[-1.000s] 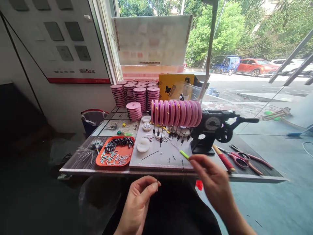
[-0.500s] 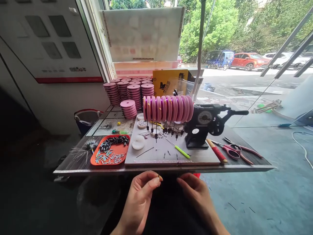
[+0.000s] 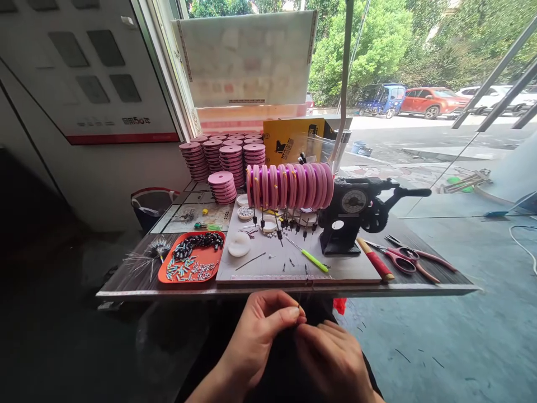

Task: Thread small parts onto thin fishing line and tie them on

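A thin dark piece (image 3: 298, 305) is pinched between thumb and forefinger of a person's left hand (image 3: 264, 330) at the lower center of the frame, below the front edge of a worktop (image 3: 145, 274). The right hand (image 3: 335, 358), fingers curled, is just beside the left fingertips; whether it grips anything cannot be told. Above them, a green-handled tool (image 3: 314, 261) lies on a pale board (image 3: 255, 271), beneath a row of pink spools (image 3: 289, 186) on a black cranked machine (image 3: 344, 224). An orange tray (image 3: 205, 253) of small parts sits left of center; scissors (image 3: 401, 262) lie at right.
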Tool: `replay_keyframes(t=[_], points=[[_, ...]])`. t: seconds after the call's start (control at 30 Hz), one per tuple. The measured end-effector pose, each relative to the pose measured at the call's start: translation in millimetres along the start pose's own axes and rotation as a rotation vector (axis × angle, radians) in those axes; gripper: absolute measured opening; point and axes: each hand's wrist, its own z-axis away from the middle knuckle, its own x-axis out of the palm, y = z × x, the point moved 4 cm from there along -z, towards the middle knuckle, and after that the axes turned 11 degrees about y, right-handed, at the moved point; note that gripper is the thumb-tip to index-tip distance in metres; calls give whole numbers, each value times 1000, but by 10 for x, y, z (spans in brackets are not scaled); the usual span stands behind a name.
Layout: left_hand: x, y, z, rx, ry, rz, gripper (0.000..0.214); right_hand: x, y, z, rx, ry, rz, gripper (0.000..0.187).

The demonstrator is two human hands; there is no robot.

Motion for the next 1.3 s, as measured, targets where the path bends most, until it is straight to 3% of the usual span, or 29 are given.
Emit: replay_keyframes(t=[0.13, 0.27, 0.33, 0.53, 0.8, 0.87, 1.0, 1.1, 1.2, 1.3], points=[[-42, -4, -13, 29, 57, 21, 5, -19, 57, -46, 118, -16, -155, 20], [-196, -62, -105, 165, 213, 2, 5, 7, 259, -155, 567, -68, -465, 16], [-236, -90, -165, 237, 261, -31, 6, 43, 309, -274, 694, -115, -576, 23], [-139, -2, -234, 456, 256, -292, 8, 46, 294, -671, 604, -132, -492, 30], [-62, 26, -221, 355, 120, -303, 7, -33, 333, -654, 633, -156, -533, 29], [-63, 45, -177, 430, 139, -388, 8, -27, 356, -624, 714, -160, -649, 27], [-41, 115, -45, 694, 169, -619, 14, 117, 361, -584, 1030, -231, -1089, 26], [-31, 143, -2, 787, 168, -612, 16, 238, 297, -643, 1137, -248, -1421, 17], [-67, 104, -62, 609, 207, -315, 7, 283, 264, -731, 1143, -146, -1557, 15], [-77, -70, -151, 180, 202, 117, 5, 261, 265, -750, 1132, -92, -1525, 17]])
